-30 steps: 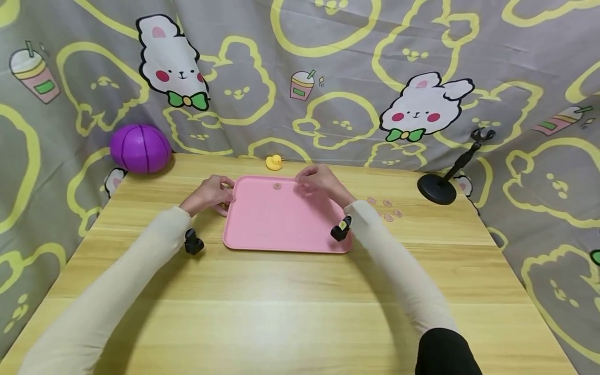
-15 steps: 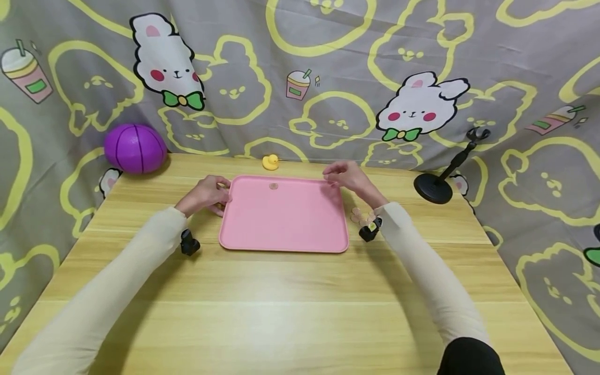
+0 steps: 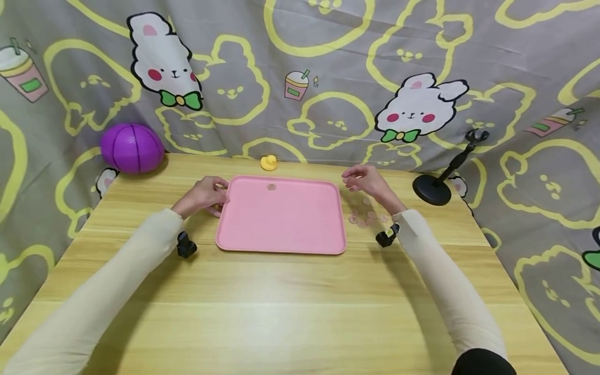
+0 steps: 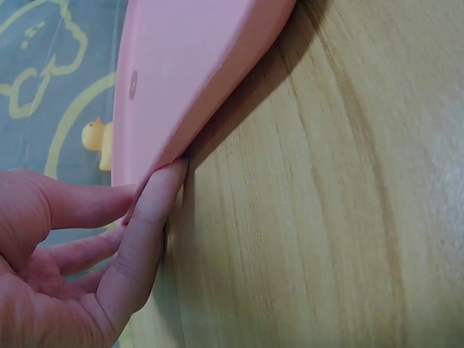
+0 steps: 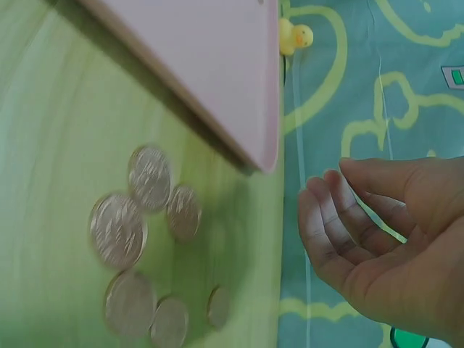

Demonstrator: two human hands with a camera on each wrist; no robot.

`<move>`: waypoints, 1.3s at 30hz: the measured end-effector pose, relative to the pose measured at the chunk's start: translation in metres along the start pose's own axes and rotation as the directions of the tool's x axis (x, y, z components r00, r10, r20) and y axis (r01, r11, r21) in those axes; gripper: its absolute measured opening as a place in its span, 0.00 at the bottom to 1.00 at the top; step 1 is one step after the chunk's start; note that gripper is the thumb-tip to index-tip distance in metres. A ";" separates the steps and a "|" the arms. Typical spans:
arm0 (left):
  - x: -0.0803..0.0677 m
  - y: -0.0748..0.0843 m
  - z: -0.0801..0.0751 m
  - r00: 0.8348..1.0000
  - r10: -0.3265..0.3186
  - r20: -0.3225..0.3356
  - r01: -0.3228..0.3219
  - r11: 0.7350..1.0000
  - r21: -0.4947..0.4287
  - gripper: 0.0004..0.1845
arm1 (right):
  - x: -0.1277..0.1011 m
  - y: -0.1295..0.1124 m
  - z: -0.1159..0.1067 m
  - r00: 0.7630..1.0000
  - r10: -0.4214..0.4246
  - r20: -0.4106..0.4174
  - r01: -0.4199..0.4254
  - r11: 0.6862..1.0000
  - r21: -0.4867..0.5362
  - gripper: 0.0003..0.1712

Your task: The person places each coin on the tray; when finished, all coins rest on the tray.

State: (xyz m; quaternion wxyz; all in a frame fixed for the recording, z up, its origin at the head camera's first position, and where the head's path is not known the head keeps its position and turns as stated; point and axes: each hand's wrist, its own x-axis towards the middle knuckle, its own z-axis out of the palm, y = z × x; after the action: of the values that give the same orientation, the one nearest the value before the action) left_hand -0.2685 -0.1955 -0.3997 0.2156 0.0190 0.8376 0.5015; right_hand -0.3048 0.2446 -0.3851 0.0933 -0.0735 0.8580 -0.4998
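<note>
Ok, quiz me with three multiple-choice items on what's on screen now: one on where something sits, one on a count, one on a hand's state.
1. Where does the pile of coins lie?
A. on the pink tray
B. on the table right of the pink tray
C. beside the purple ball

2. How many coins lie on the pink tray?
A. one
B. three
C. none

3. What is the left hand doing?
A. hovering above the rubber duck
B. gripping the black stand
C. touching the tray's left edge

Answers:
1 B: the head view shows the coins on bare wood beside the tray's right edge, under the right hand.
2 A: a single coin sits near the tray's far rim.
3 C: the left wrist view shows the fingers lying against the tray's rim.
</note>
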 end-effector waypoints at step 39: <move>0.003 -0.002 0.000 1.000 -0.011 0.002 0.011 1.000 0.007 0.32 | -0.023 0.072 -0.042 0.994 0.083 0.069 -0.064 0.968 -0.245 0.20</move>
State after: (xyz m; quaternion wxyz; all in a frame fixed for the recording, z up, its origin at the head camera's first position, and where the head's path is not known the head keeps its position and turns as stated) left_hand -0.2704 -0.1955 -0.4022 0.2191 0.0157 0.8393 0.4974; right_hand -0.2948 0.3203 -0.4256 0.1358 -0.0722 0.9103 -0.3844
